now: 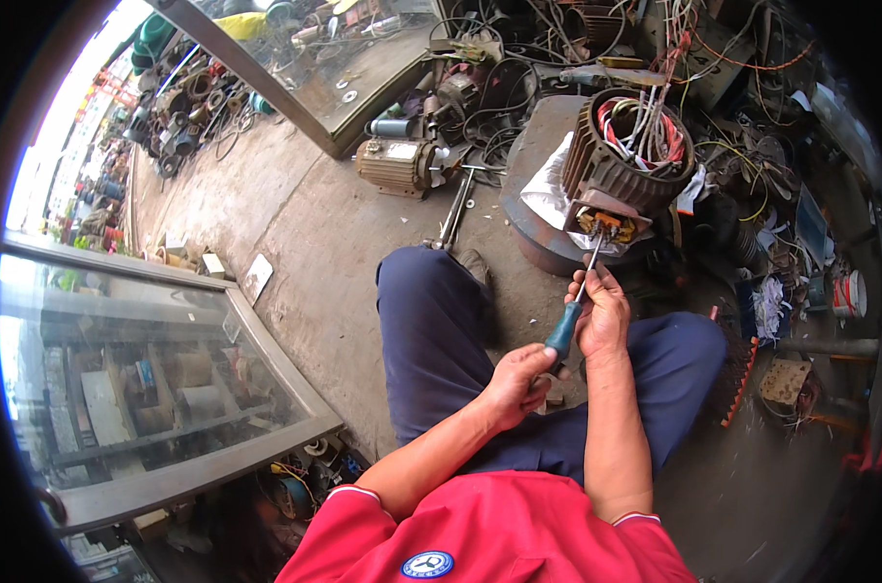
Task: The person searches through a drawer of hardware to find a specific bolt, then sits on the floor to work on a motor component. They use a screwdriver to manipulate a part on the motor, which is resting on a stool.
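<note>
A screwdriver (563,332) with a teal handle slants up and away from me. My left hand (519,385) is closed round the butt end of its handle. Further up, my right hand (603,313) pinches the tool where the handle meets the shaft. The tip reaches the open terminal box (611,225) on the side of a ribbed motor housing (596,160), among orange and brass-coloured parts; its exact contact point is too small to make out. Red and white wires (645,136) fill the housing's open top. The motor rests on a round metal stand (525,228), with white cloth or paper (550,185) beside it.
A smaller brown motor (394,165) lies on the floor ahead, near a long metal tool (457,209). Glass-paned metal frames stand at left (169,379) and far left (266,73). Cables and scrap crowd the back and right, with a white bucket (849,294) there.
</note>
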A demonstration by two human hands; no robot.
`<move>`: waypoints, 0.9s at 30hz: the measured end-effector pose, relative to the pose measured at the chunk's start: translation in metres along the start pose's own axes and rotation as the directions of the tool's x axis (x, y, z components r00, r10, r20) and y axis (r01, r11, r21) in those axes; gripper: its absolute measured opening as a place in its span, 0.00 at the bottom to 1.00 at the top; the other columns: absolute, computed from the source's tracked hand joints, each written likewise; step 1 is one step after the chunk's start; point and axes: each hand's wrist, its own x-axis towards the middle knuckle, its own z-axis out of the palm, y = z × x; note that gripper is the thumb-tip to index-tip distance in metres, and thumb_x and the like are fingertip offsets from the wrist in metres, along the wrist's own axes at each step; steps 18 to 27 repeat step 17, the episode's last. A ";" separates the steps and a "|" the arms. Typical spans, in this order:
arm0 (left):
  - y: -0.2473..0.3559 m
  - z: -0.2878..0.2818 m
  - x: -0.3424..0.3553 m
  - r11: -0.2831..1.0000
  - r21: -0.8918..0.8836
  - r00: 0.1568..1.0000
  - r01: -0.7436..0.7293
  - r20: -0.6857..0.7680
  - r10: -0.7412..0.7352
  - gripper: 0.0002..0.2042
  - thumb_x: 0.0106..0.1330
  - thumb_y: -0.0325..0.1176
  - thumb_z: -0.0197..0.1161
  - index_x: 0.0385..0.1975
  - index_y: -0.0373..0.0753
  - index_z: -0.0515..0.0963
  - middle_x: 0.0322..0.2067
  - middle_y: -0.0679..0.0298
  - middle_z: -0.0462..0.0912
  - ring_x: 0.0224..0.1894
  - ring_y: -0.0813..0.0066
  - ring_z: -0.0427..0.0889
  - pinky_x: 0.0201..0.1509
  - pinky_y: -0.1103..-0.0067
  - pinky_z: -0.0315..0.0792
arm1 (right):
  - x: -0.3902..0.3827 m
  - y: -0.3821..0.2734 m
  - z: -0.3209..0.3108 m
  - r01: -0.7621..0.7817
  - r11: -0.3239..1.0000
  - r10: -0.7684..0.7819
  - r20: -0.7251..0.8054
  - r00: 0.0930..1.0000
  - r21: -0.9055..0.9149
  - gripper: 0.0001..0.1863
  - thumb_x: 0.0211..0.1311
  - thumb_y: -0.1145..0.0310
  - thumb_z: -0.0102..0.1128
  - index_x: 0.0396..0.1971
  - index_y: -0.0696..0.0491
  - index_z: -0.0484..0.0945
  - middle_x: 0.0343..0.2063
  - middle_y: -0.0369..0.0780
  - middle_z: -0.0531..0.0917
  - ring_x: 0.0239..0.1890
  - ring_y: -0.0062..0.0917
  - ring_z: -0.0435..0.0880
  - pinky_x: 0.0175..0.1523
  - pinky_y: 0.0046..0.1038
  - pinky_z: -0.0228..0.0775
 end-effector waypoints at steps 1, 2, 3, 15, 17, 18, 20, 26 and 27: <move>-0.002 0.000 0.004 0.980 0.177 0.992 -0.089 -0.067 0.103 0.13 0.67 0.36 0.63 0.44 0.37 0.71 0.34 0.58 0.81 0.16 0.85 0.64 0.20 0.82 0.61 | -0.001 -0.001 0.003 0.005 1.000 -0.005 -0.014 1.000 -0.020 0.13 0.68 0.73 0.57 0.51 0.55 0.77 0.31 0.36 0.81 0.29 0.19 0.79 0.34 0.22 0.76; -0.009 0.005 0.013 0.783 0.528 0.881 -0.330 -0.126 0.456 0.15 0.61 0.32 0.69 0.42 0.36 0.71 0.31 0.60 0.79 0.25 0.86 0.70 0.27 0.84 0.64 | -0.002 -0.002 0.006 0.009 0.999 -0.010 -0.027 1.000 -0.040 0.13 0.68 0.73 0.57 0.51 0.55 0.77 0.30 0.36 0.81 0.29 0.19 0.79 0.34 0.21 0.75; -0.013 0.005 0.011 0.680 0.685 0.856 -0.261 -0.161 0.491 0.15 0.60 0.32 0.70 0.41 0.37 0.71 0.30 0.61 0.78 0.29 0.86 0.70 0.29 0.85 0.65 | -0.004 -0.002 0.010 0.026 0.995 -0.033 -0.070 0.997 -0.095 0.13 0.68 0.74 0.57 0.50 0.56 0.77 0.30 0.36 0.82 0.28 0.19 0.79 0.33 0.20 0.75; -0.019 -0.002 0.016 0.637 0.681 0.819 -0.361 -0.095 0.566 0.17 0.60 0.34 0.71 0.42 0.35 0.72 0.33 0.59 0.80 0.27 0.81 0.73 0.31 0.82 0.69 | -0.001 0.002 0.007 0.036 0.993 -0.045 -0.083 0.996 -0.112 0.13 0.65 0.72 0.59 0.48 0.57 0.77 0.31 0.37 0.82 0.27 0.18 0.79 0.31 0.20 0.73; -0.009 0.021 0.005 0.490 0.833 0.768 -0.259 -0.130 0.627 0.20 0.57 0.37 0.74 0.42 0.35 0.72 0.33 0.58 0.79 0.35 0.73 0.76 0.42 0.75 0.72 | 0.002 0.002 0.000 0.061 0.979 -0.077 -0.077 0.994 -0.192 0.12 0.63 0.71 0.62 0.45 0.56 0.78 0.31 0.35 0.83 0.27 0.18 0.80 0.31 0.19 0.72; -0.009 0.021 0.005 0.490 0.833 0.768 -0.259 -0.130 0.627 0.20 0.57 0.37 0.74 0.42 0.35 0.72 0.33 0.58 0.79 0.35 0.73 0.76 0.42 0.75 0.72 | 0.002 0.002 0.000 0.061 0.979 -0.077 -0.077 0.994 -0.192 0.12 0.63 0.71 0.62 0.45 0.56 0.78 0.31 0.35 0.83 0.27 0.18 0.80 0.31 0.19 0.72; -0.009 0.021 0.005 0.490 0.833 0.768 -0.259 -0.130 0.627 0.20 0.57 0.37 0.74 0.42 0.35 0.72 0.33 0.58 0.79 0.35 0.73 0.76 0.42 0.75 0.72 | 0.002 0.002 0.000 0.061 0.979 -0.077 -0.077 0.994 -0.192 0.12 0.63 0.71 0.62 0.45 0.56 0.78 0.31 0.35 0.83 0.27 0.18 0.80 0.31 0.19 0.72; -0.009 0.021 0.005 0.490 0.833 0.768 -0.259 -0.130 0.627 0.20 0.57 0.37 0.74 0.42 0.35 0.72 0.33 0.58 0.79 0.35 0.73 0.76 0.42 0.75 0.72 | 0.002 0.002 0.000 0.061 0.979 -0.077 -0.077 0.994 -0.192 0.12 0.63 0.71 0.62 0.45 0.56 0.78 0.31 0.35 0.83 0.27 0.18 0.80 0.31 0.19 0.72; -0.009 0.021 0.005 0.490 0.833 0.768 -0.259 -0.130 0.627 0.20 0.57 0.37 0.74 0.42 0.35 0.72 0.33 0.58 0.79 0.35 0.73 0.76 0.42 0.75 0.72 | 0.002 0.002 0.000 0.061 0.979 -0.077 -0.077 0.994 -0.192 0.12 0.63 0.71 0.62 0.45 0.56 0.78 0.31 0.35 0.83 0.27 0.18 0.80 0.31 0.19 0.72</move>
